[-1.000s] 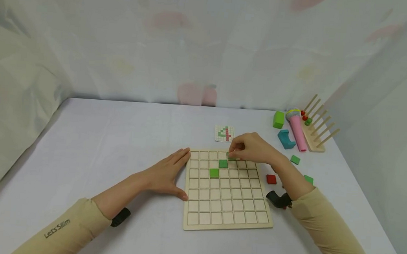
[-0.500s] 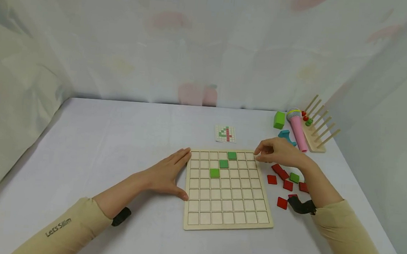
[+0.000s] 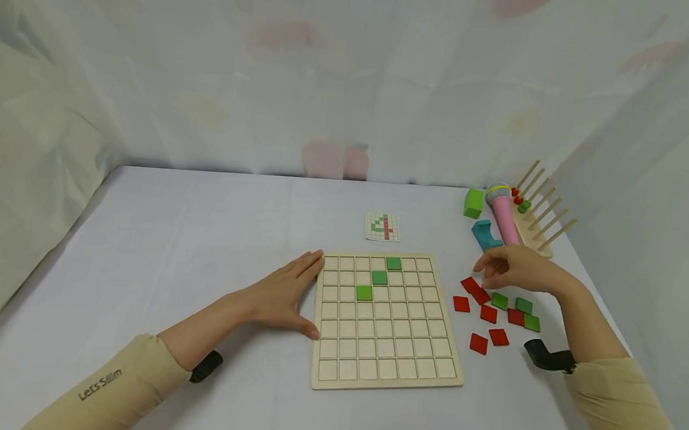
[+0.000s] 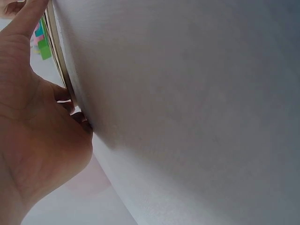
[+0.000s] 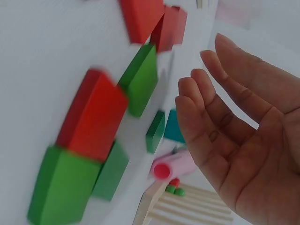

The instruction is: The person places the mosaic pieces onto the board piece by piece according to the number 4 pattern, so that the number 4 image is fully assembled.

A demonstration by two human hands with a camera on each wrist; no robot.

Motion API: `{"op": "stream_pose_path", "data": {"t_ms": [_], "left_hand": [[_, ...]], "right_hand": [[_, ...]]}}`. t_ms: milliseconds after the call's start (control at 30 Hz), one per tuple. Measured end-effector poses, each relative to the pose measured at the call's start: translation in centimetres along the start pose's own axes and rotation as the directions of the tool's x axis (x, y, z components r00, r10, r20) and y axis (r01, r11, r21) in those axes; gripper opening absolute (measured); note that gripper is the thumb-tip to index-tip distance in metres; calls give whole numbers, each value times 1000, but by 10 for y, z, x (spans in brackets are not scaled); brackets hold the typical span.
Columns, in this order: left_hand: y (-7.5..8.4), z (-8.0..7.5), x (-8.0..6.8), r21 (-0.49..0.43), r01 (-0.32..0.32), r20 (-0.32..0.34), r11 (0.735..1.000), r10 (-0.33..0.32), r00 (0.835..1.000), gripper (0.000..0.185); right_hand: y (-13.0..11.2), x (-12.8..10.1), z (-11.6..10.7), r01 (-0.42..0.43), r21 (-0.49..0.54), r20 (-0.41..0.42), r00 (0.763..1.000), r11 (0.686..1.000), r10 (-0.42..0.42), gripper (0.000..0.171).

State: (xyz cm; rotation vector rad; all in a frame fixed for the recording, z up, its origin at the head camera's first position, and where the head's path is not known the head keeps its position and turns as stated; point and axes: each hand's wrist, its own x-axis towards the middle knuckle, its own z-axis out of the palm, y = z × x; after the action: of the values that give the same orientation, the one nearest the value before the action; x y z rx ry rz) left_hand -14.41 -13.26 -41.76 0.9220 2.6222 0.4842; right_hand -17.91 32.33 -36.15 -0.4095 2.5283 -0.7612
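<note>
A wooden grid board lies on the table, bearing three green tiles in a diagonal: one in the top row, one below it and a lighter one. My left hand rests along the board's left edge, thumb and fingers spread. To the right of the board hovers my right hand, just beyond the loose red tiles and green tiles. In the right wrist view its fingers are relaxed with nothing between them, and a red tile shows close by.
Behind the board lies a small pattern card with a green and red figure. At the back right are a green block, a teal curved block, a pink toy microphone and a wooden peg stand.
My right hand has left the board's top row, where a green tile now lies in a cell, and moved right to the loose tiles. The left hand has stayed still.
</note>
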Motion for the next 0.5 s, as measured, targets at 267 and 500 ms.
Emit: {"op": "stream_pose_path", "data": {"t_ms": [267, 500], "left_hand": [[-1, 0, 0, 1, 4, 2, 1000, -4, 1000, 133], [0, 0, 1, 2, 5, 10, 1000, -5, 1000, 133]], "right_hand": [[17, -9, -1, -49, 13, 57, 997, 999, 48, 29], [21, -12, 1, -84, 45, 97, 992, 995, 80, 31]]}}
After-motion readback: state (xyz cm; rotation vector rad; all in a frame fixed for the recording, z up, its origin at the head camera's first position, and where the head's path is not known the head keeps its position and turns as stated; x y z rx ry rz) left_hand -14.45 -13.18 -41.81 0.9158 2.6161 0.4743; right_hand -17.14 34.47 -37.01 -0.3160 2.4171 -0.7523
